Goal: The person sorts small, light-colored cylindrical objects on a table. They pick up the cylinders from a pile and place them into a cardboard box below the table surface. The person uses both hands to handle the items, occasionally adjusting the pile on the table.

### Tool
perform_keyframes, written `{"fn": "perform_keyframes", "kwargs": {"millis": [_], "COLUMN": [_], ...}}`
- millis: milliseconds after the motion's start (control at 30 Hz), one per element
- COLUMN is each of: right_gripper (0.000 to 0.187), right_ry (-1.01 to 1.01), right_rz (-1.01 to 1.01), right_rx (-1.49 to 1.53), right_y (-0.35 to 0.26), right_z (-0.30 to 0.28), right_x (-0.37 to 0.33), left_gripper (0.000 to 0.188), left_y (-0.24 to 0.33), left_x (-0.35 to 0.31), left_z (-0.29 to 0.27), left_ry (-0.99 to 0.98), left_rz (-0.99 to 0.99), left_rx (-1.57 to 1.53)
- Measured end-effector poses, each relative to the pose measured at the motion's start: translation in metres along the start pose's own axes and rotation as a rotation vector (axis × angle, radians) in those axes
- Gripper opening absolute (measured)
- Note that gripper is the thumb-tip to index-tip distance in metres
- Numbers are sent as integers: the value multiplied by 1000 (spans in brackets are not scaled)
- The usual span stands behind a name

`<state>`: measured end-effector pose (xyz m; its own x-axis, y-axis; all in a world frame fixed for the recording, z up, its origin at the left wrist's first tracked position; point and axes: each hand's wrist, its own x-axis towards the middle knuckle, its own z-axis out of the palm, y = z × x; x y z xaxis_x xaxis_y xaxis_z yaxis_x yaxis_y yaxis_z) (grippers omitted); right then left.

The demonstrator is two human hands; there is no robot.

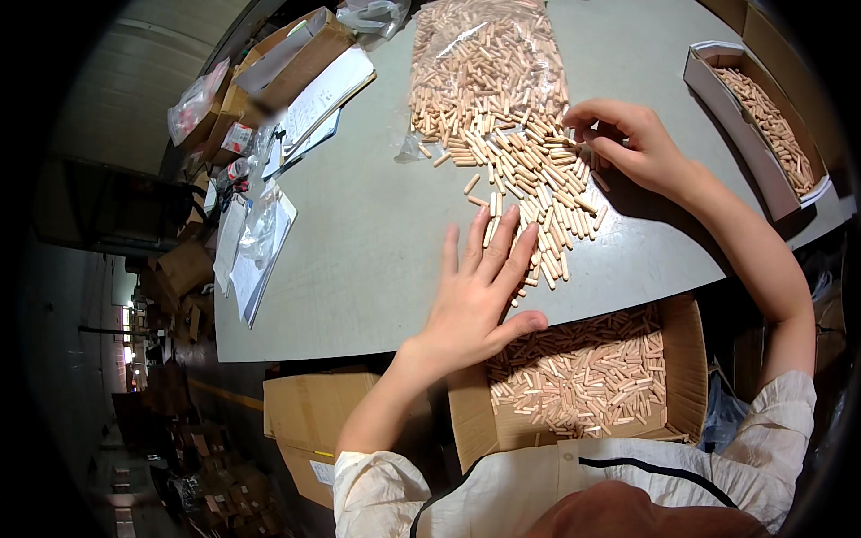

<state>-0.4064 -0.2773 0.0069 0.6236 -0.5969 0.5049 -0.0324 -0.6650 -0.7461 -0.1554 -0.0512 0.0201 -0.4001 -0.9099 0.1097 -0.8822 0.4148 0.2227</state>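
Observation:
A loose pile of short wooden dowels (538, 170) spreads from the mouth of a clear plastic bag (489, 54), itself full of dowels, down to the table's near edge. My left hand (484, 291) lies over the pile's lower left side, fingers spread, fingertips on or just above some dowels. At the pile's upper right, beside the bag's corner, is my right hand (632, 143). Its fingers are bent and apart from the thumb, with the tips at the dowels; I see nothing held in it. Below the table edge stands an open cardboard box (686, 368) with many dowels inside.
A long white carton (731, 125) of dowels stands at the right of the grey table (359, 269). Clipboards with papers (323, 99), plastic wrap (260, 224) and a brown box (296, 58) lie along the left edge. A closed carton (314, 408) is below left.

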Motion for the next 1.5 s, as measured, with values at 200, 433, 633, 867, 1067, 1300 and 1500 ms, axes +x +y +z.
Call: {"fn": "perform_keyframes", "kwargs": {"millis": [200,433,633,867,1067,1300,1500], "right_gripper": [39,41,44,43,43,45,35], "right_ry": [0,35,16,14,17,-6,-90], "right_rz": [93,-41,-55,-37,-14,121,-206], "right_rx": [27,-38,-21,-62,-67,88,-106], "right_y": [-7,0,5,0,-7,-11,-17], "right_z": [-4,-3,-4,-5,-4,-4,-5], "right_x": [1,2,2,1,2,0,1], "left_gripper": [62,49,49,60,76,75,48], "left_y": [-18,-15,-20,-13,-3,6,-7], "left_x": [-13,-14,-16,-12,-8,-6,-20], "left_z": [2,-4,0,-1,2,-9,-2], "left_ry": [369,522,483,288,164,46,337], "left_rz": [-284,-418,-408,-244,-131,46,-358], "left_rx": [-787,-1073,-950,-332,-35,-358,-968]}}
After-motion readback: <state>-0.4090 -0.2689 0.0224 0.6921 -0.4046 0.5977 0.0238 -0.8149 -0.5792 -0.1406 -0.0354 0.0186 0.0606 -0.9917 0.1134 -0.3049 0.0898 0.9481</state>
